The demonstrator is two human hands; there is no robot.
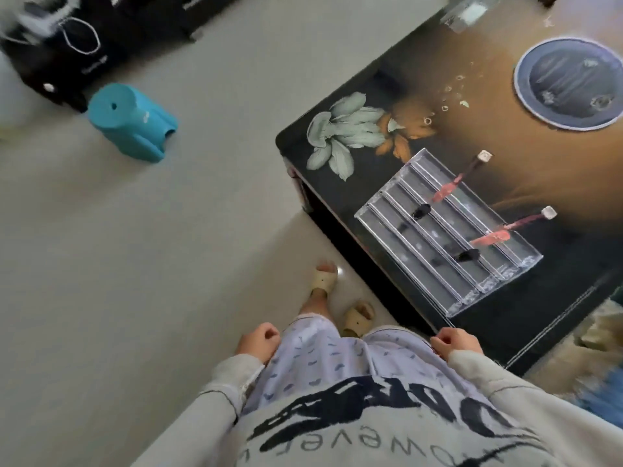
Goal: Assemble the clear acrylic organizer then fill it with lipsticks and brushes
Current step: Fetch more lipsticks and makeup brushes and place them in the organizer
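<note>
1. Head view: the organizer (448, 230) lies assembled on the table (539, 170), three o'clock in frame, with two brushes (448, 187) across its channels.
2. Left hand (258, 342) and right hand (455, 342) hang loosely curled — holding nothing.
3. Filling likely goes best from the right hand; the organizer sits near the table edge — open floor spreads toward nine o'clock, apart from a blue stool (131, 123).
</note>
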